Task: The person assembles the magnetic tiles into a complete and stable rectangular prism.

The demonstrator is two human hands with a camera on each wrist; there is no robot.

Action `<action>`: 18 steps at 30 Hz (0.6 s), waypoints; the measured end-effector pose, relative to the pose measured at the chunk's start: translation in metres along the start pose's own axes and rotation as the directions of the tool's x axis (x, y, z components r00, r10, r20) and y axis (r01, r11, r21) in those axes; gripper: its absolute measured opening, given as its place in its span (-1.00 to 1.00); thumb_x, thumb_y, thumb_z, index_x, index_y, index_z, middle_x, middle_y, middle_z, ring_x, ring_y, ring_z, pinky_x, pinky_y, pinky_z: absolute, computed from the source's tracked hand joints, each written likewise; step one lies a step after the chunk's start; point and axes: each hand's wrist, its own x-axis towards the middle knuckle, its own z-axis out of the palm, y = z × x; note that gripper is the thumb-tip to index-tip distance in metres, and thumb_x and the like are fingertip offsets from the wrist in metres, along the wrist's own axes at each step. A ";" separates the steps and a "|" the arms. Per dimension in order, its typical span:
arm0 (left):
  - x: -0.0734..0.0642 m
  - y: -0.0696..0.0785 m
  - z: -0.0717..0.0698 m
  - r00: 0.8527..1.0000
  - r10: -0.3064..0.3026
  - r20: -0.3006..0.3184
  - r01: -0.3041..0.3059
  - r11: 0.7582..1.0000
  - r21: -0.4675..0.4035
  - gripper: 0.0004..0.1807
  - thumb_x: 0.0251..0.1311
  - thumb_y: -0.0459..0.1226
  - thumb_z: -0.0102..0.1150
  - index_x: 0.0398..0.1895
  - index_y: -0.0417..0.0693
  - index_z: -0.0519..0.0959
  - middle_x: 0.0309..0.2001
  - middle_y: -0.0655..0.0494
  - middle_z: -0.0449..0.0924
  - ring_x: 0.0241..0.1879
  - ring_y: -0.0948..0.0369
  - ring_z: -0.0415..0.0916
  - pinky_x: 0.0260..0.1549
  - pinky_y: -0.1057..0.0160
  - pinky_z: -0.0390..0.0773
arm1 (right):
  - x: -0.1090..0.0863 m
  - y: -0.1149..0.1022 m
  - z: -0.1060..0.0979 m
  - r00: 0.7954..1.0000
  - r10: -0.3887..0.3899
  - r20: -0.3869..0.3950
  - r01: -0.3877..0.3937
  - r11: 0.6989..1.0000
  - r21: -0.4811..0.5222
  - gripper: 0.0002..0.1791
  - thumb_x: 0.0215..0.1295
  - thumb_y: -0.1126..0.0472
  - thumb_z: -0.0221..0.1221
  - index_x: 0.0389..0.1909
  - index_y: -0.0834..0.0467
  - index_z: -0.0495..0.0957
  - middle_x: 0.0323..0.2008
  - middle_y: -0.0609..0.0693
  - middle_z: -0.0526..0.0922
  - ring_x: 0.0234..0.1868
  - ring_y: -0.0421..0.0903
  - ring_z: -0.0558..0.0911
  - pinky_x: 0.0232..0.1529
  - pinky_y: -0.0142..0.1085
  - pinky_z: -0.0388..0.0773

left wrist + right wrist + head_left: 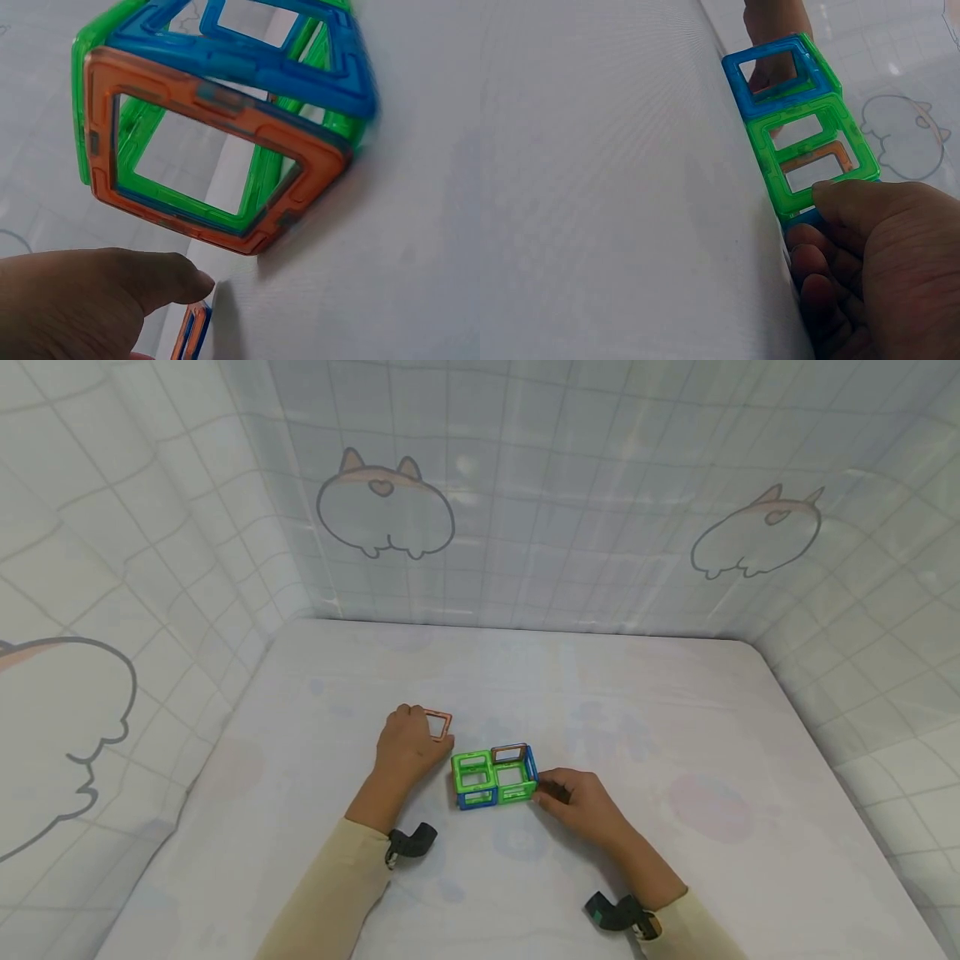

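A block of joined magnetic tiles (493, 774), square frames in green, blue and orange, stands on the white surface between the hands. My right hand (585, 803) grips its right end; in the right wrist view the thumb (847, 201) lies on a green tile (762, 161) and the other fingers curl beside the blue end. To the left, my left hand (405, 745) holds a loose orange square tile (447, 727) between thumb and fingers. The left wrist view shows a blue layer against that tile (193, 330); the other fingers are mostly hidden. Above the thumb is the block's orange end tile (322, 161).
A white cloth with faint pastel patches covers the table (675, 710). Grid-patterned curtains (570, 510) with cartoon animal drawings rise at the back and both sides. A dark strapped device (412, 841) sits at each wrist.
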 end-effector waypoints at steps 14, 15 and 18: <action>0.003 -0.007 0.001 0.997 0.066 -0.032 -0.068 0.997 -0.047 -0.49 0.07 -0.14 0.31 0.00 -0.35 0.56 -0.04 -0.22 0.53 -0.03 -0.12 0.48 -0.06 -0.05 0.57 | 0.000 0.002 0.000 0.999 -0.036 -0.012 0.036 0.999 -0.007 -0.73 0.26 0.18 0.35 -0.04 0.16 0.70 -0.22 -0.14 0.73 -0.33 -0.28 0.57 -0.30 -0.41 0.60; 0.003 -0.007 0.001 0.997 0.074 -0.029 -0.076 0.996 -0.054 -0.51 0.05 -0.17 0.32 -0.01 -0.34 0.57 -0.04 -0.21 0.54 -0.04 -0.12 0.47 -0.06 -0.05 0.56 | 0.000 0.002 0.000 0.999 -0.036 -0.012 0.036 0.999 -0.007 -0.73 0.27 0.18 0.35 -0.04 0.16 0.70 -0.22 -0.14 0.73 -0.33 -0.28 0.56 -0.30 -0.41 0.60; 0.003 -0.008 0.001 0.995 0.097 -0.007 -0.097 0.994 -0.052 -0.54 0.03 -0.21 0.32 -0.03 -0.31 0.57 -0.02 -0.20 0.54 -0.02 -0.11 0.45 -0.05 -0.04 0.56 | 0.000 0.003 0.000 0.999 -0.038 -0.009 0.038 0.999 -0.006 -0.73 0.27 0.18 0.35 -0.04 0.17 0.70 -0.22 -0.13 0.73 -0.33 -0.28 0.57 -0.30 -0.41 0.60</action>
